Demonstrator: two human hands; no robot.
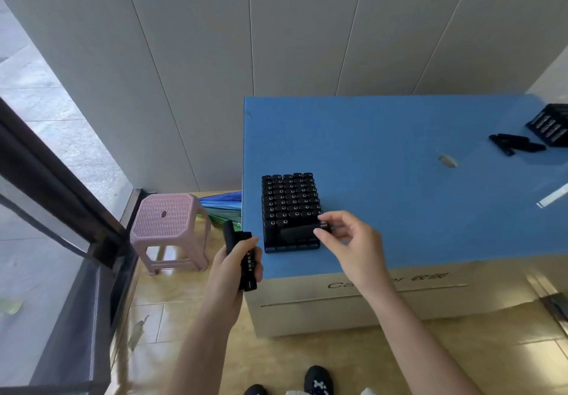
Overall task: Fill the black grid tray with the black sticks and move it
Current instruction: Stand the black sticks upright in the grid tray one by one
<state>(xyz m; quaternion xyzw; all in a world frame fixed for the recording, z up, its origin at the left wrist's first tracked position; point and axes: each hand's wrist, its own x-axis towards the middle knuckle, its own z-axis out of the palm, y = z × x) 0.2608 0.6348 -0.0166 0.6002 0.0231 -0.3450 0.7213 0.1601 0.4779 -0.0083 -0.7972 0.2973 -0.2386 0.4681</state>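
Room: pale grey panelled wall (276,41) behind, glossy yellowish floor tiles (190,311) below, a dark-framed window (46,179) along the left.
Surface: a large cardboard box (399,154) with a blue top; its pale front face carries printed lettering.
Beside the box: a pink plastic stool (170,222) on the floor to the left, with something folded in blue and green (222,207) between stool and box.
Black grid tray (290,207): flat on the blue top, near the box's front-left corner, its long side running away from the person.
Tray contents: most cells hold upright sticks, their ringed ends facing up; the nearest rows look unfilled.
Held stick (301,231): lies across the tray's near rows, long axis left to right, parallel to the box's front edge.
Right grip (347,241): thumb and forefinger pinch the right end of that stick; the other fingers curl loosely behind.
Left grip (236,267): off the box's left edge, over the floor, fingers wrapped round a bundle of sticks (242,256).
Bundle axis: runs away from the person and leans slightly left, far ends pointing toward the stool and wall.
Far right: loose sticks (516,144) lie flat on the blue top, well apart from the tray, just beside a second black tray (550,127) cut by the frame edge.
Bottom edge: dark shoes (318,379) on the floor.
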